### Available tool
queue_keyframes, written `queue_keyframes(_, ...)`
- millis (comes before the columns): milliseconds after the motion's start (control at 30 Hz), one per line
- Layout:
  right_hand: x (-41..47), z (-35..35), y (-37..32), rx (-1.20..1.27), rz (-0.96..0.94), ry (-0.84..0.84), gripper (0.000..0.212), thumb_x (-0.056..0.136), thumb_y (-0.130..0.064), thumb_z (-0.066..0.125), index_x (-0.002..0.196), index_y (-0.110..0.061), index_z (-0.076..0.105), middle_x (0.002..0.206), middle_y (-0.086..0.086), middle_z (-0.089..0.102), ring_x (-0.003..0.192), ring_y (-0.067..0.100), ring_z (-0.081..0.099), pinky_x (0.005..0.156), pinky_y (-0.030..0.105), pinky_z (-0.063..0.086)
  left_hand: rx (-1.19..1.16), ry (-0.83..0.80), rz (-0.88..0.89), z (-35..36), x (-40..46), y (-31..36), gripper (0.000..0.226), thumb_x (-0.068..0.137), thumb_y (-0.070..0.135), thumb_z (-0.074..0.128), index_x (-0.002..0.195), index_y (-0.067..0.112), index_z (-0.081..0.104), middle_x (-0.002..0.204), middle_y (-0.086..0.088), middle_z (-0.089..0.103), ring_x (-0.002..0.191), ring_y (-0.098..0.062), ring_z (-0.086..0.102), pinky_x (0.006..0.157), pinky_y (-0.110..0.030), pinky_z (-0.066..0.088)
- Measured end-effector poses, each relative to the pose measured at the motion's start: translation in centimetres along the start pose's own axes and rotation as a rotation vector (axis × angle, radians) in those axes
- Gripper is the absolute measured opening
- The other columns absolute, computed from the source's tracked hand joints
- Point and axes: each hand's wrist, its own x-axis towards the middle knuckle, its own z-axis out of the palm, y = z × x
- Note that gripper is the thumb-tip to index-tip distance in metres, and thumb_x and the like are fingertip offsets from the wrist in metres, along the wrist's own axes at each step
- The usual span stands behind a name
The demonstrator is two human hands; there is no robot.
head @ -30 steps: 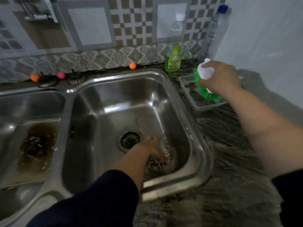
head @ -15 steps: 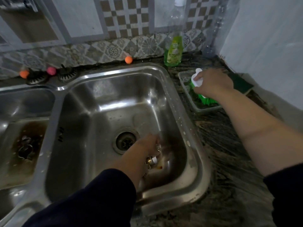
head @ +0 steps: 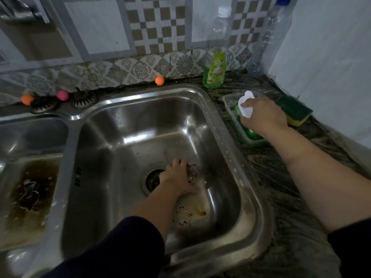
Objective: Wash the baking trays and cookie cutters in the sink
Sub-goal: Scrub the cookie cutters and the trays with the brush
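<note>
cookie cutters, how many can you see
3: one gripped by the left hand near the drain, a flower-shaped one on the basin floor, one in the left basin's dirty tray. More may be hidden.

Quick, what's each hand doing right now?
Left hand: grips a cookie cutter down in the sink.
Right hand: holds the white-handled brush over the container.

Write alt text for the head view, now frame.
The left hand grips a cookie cutter in the steel sink, another flower-shaped cutter lying nearby, while the right hand holds a green brush in a clear tray.
</note>
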Motion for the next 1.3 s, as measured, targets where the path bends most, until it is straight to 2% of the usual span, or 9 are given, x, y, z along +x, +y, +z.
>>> queue_keyframes(200, -0.6, -1.6, -0.4, 0.042, 0.047, 0.037, 0.042, 0.082, -0.037, 0.067, 0.123, -0.034, 0.060, 0.129, 0.010, 0.054, 0.111, 0.033, 0.056, 0.083, 0.040, 0.049, -0.138, 0.050, -0.102, 0.7, -1.0, -0.5, 0.083, 0.079, 0.020, 0.075, 0.140, 0.009, 0.020, 0.144, -0.013, 0.028, 0.120, -0.033, 0.050, 0.091, -0.039, 0.050)
queue_keyframes(333, -1.4, -3.2, -1.1, 0.075, 0.031, 0.114, 0.039, 0.082, -0.036, 0.068, 0.120, -0.035, 0.063, 0.128, 0.009, 0.056, 0.108, 0.033, 0.057, 0.079, 0.039, 0.049, -0.022, -0.010, -0.199, 0.3, -1.3, -1.0, 0.058, 0.089, 0.027, 0.062, 0.137, 0.006, 0.038, 0.134, -0.013, 0.048, 0.120, -0.030, 0.051, 0.093, -0.040, 0.049)
queue_keyframes(433, -2.3, -4.4, -2.2, 0.133, -0.013, 0.171, 0.039, 0.082, -0.034, 0.068, 0.120, -0.033, 0.063, 0.128, 0.009, 0.056, 0.108, 0.031, 0.057, 0.082, 0.037, 0.047, 0.010, -0.046, -0.167, 0.3, -1.5, -1.3, 0.032, 0.093, 0.013, 0.052, 0.124, 0.008, 0.058, 0.124, -0.012, 0.060, 0.113, -0.029, 0.057, 0.092, -0.040, 0.051)
queue_keyframes(700, -6.1, -4.9, -8.2, 0.237, -0.141, 0.180, 0.040, 0.082, -0.036, 0.067, 0.121, -0.036, 0.061, 0.128, 0.001, 0.052, 0.110, 0.024, 0.054, 0.084, 0.034, 0.045, -0.174, 0.011, -0.099, -1.6, -2.6, -2.3, 0.029, 0.099, 0.014, 0.042, 0.118, 0.003, 0.062, 0.121, -0.015, 0.062, 0.110, -0.028, 0.060, 0.090, -0.033, 0.049)
queue_keyframes(800, -7.8, -3.6, -10.7, 0.288, -0.192, 0.129, 0.041, 0.080, -0.035, 0.068, 0.120, -0.035, 0.061, 0.128, 0.000, 0.052, 0.109, 0.023, 0.054, 0.085, 0.035, 0.047, -0.627, 0.048, -0.213, -2.8, -2.4, -3.3, 0.032, 0.099, 0.018, 0.044, 0.117, -0.002, 0.062, 0.117, -0.020, 0.064, 0.102, -0.032, 0.063, 0.084, -0.034, 0.049)
queue_keyframes(900, -9.4, -1.7, -12.6, 0.347, -0.223, 0.049, 0.040, 0.079, -0.033, 0.069, 0.118, -0.034, 0.063, 0.128, -0.001, 0.054, 0.109, 0.021, 0.055, 0.089, 0.036, 0.047, -1.148, 0.025, -0.296, -4.0, -3.1, -4.1, 0.020, 0.098, 0.007, 0.042, 0.097, 0.009, 0.062, 0.084, -0.011, 0.061, 0.063, -0.016, 0.053, 0.052, -0.023, 0.046)
queue_keyframes(1033, -11.4, 1.2, -14.5, 0.519, -0.217, -0.050, 0.037, 0.076, -0.029, 0.073, 0.112, -0.034, 0.067, 0.124, -0.003, 0.057, 0.104, 0.017, 0.058, 0.087, 0.032, 0.048, -1.753, 0.072, -0.383, -5.8, -4.4, -4.3, 0.026, 0.102, 0.010, 0.037, 0.082, 0.014, 0.053, 0.072, -0.006, 0.053, 0.061, -0.013, 0.049, 0.034, -0.012, 0.038)
queue_keyframes(1200, -12.1, 3.2, -15.9, 0.685, -0.192, -0.043, 0.036, 0.076, -0.027, 0.074, 0.111, -0.031, 0.067, 0.123, -0.002, 0.060, 0.105, 0.015, 0.058, 0.087, 0.033, 0.050, -1.869, -0.005, -0.144, -8.1, -6.9, -5.4, 0.035, 0.105, 0.032, 0.032, 0.100, 0.011, 0.060, 0.081, -0.005, 0.063, 0.066, -0.011, 0.057, 0.050, -0.015, 0.048)
queue_keyframes(1300, -12.1, 3.6, -16.5, 0.764, -0.210, -0.060, 0.033, 0.077, -0.027, 0.074, 0.108, -0.035, 0.067, 0.121, -0.005, 0.061, 0.103, 0.010, 0.058, 0.077, 0.018, 0.045, -1.802, -0.043, 0.010, -8.4, -7.4, -6.7, 0.048, 0.103, 0.038, 0.033, 0.123, 0.002, 0.058, 0.112, -0.018, 0.066, 0.101, -0.027, 0.063, 0.097, -0.037, 0.049)
